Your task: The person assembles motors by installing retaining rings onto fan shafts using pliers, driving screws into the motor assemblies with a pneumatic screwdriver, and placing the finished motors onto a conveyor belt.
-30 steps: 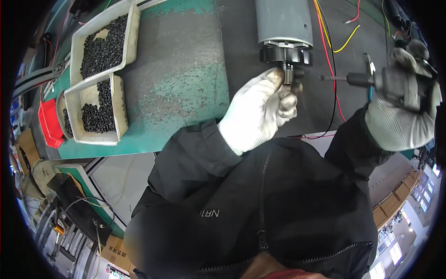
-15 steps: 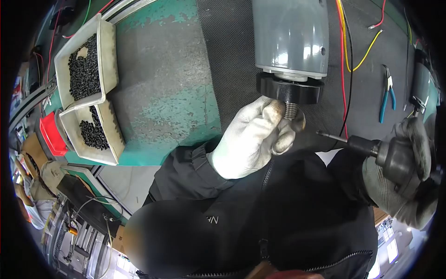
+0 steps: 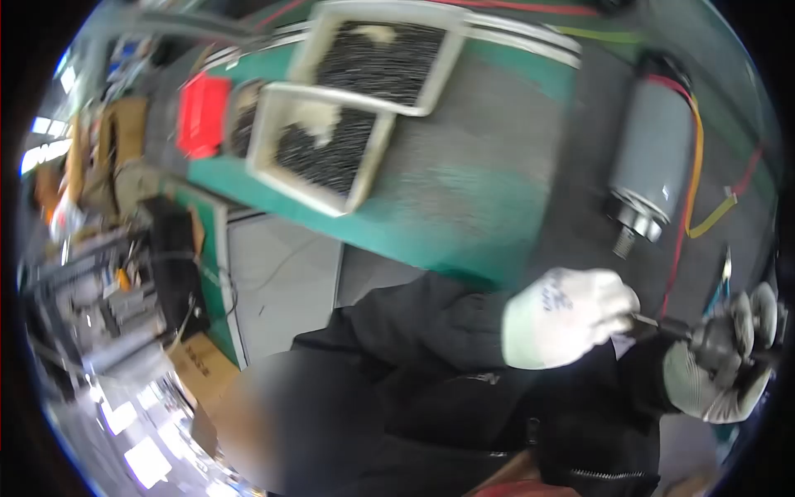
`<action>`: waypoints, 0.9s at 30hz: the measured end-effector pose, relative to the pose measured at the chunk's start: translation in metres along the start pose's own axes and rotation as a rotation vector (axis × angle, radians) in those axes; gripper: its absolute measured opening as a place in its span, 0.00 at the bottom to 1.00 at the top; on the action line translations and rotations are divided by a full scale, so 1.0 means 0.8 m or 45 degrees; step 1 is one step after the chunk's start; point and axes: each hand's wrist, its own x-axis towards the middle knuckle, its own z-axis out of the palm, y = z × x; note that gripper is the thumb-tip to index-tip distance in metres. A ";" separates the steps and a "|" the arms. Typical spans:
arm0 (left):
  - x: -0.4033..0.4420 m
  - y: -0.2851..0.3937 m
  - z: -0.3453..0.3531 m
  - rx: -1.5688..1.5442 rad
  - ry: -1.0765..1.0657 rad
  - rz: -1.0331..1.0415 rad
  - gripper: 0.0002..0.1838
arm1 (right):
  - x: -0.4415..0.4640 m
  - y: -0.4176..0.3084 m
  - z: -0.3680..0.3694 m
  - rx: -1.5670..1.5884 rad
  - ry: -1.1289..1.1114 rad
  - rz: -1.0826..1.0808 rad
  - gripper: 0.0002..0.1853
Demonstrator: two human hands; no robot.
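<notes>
My left hand [image 3: 571,319], in a white knit glove, has its fingers pinched together at the tip of a screwdriver bit [image 3: 648,320]. Anything small between those fingertips is hidden by the glove and blur. My right hand [image 3: 704,393], gloved too, is wrapped around a dark power screwdriver [image 3: 717,343] whose bit points left toward my left fingers. Above both hands lies a grey cylindrical motor [image 3: 654,149], its threaded shaft [image 3: 624,243] pointing down toward me and apart from my left hand.
Two off-white bins [image 3: 383,157] of small black parts stand on the green worn tabletop [image 3: 447,240]. A red bin [image 3: 203,116] is beside them at left. Pliers [image 3: 725,277] lie beyond the screwdriver, and a yellow wire [image 3: 712,222] runs beside the motor.
My left hand has left the motor's threaded shaft and moved to the screwdriver bit. The view has swung left, so bins and motor appear farther right. The screwdriver stays in my right hand.
</notes>
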 end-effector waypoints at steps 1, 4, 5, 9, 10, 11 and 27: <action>-0.005 -0.001 -0.003 0.016 0.036 0.073 0.09 | 0.002 -0.003 -0.001 0.059 -0.012 0.025 0.15; -0.014 0.024 -0.032 0.351 0.073 0.147 0.08 | 0.006 0.002 0.006 0.151 -0.013 0.038 0.16; -0.019 0.024 -0.033 0.309 0.089 0.175 0.08 | 0.002 0.005 0.011 0.118 -0.018 0.028 0.17; -0.035 0.006 -0.016 0.115 0.200 0.323 0.11 | -0.001 0.006 0.022 0.160 -0.148 0.122 0.17; -0.039 0.015 -0.019 0.262 0.187 0.311 0.13 | -0.002 0.000 0.024 0.191 -0.159 0.186 0.16; -0.042 0.020 -0.023 0.411 0.170 0.295 0.14 | -0.005 0.000 0.023 0.189 -0.140 0.172 0.16; -0.009 0.008 -0.008 0.008 0.084 0.369 0.09 | 0.014 0.006 0.021 0.185 -0.168 -0.060 0.24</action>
